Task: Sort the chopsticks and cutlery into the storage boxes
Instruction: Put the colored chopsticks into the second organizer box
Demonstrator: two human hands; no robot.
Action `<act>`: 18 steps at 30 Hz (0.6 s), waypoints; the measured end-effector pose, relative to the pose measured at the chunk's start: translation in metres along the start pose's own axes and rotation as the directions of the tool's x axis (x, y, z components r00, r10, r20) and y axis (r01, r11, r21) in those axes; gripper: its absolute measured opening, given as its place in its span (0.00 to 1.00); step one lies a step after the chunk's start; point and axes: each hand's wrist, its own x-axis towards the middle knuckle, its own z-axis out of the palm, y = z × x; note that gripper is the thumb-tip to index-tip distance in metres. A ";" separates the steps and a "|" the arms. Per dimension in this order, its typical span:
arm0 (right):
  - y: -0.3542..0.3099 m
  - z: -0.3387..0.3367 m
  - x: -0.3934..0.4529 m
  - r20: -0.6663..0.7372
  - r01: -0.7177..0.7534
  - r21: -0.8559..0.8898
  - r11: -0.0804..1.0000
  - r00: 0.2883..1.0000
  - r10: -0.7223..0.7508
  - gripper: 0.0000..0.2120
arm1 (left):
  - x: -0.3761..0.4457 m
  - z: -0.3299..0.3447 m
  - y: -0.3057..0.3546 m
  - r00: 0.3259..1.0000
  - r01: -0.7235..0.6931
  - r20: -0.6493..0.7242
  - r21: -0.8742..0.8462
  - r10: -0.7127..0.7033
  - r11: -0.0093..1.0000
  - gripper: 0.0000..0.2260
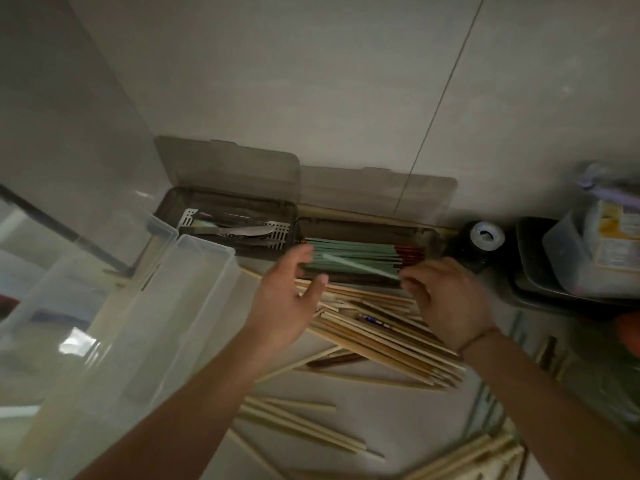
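Observation:
Two dark storage boxes stand open against the wall. The left box [166, 209] holds metal cutlery [242, 232]. The right box [431, 237] holds green chopsticks [346, 249] and some red ones [410, 254]. A pale green chopstick [360, 266] lies slanted over the green ones. My right hand [446, 299] pinches its right end with curled fingers. At the box's left end my left hand [287, 306] hovers with fingers spread and holds nothing. Several wooden chopsticks [381, 337] lie loose on the counter under both hands.
Clear plastic containers [180, 306] stand at the left, close to my left forearm. A roll of tape [485, 235] and a dark tray with a plastic tub [588, 254] sit at the right. More wooden chopsticks [304, 424] lie scattered near the front edge.

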 end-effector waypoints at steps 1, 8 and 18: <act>0.004 0.006 0.014 0.039 -0.038 0.003 0.999 0.999 0.038 0.06 | 0.004 0.001 -0.007 1.000 0.012 -0.017 0.074 -0.011 0.997 0.22; 0.000 0.039 0.073 0.363 -0.084 -0.185 0.979 0.920 0.147 0.09 | 0.013 0.015 -0.038 0.997 -0.072 0.048 0.440 0.057 0.895 0.22; 0.025 0.018 0.042 0.130 -0.214 0.133 0.968 0.972 0.197 0.07 | -0.003 0.031 -0.026 0.988 -0.147 0.016 0.438 0.156 0.887 0.21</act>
